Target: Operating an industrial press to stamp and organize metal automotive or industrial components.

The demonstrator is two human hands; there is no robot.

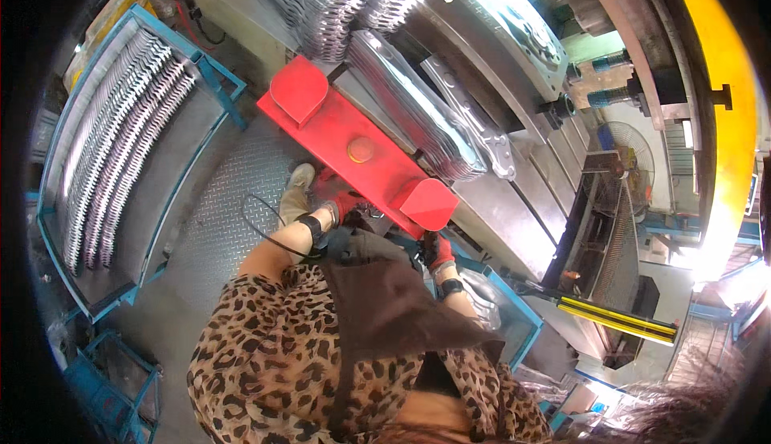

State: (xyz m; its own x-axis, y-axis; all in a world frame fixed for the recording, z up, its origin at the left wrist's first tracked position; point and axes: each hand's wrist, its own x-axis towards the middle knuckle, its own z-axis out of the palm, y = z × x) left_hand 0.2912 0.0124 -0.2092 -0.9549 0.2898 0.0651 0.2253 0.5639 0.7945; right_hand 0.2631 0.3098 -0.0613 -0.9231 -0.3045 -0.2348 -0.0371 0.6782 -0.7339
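Note:
A red control stand (337,143) with two raised rounded covers and a round button (361,149) lies in front of me. My left hand (347,203), in a red glove with a dark band at the wrist, is at the stand's near edge, left of its middle. Close to the right cover is my right hand (436,249), gloved in red and black. The fingers of both hands are largely hidden by the stand, so their grip does not show. Beyond it, long stamped metal panels (418,110) lie stacked on the press table.
At left, a blue-framed rack (233,90) holds rows of stamped metal parts (120,139). More metal parts (329,2) are stacked at the back. The press die (514,18) is at upper right, with a yellow post (727,106) and a fan (630,155). A cable (261,235) crosses near my left arm.

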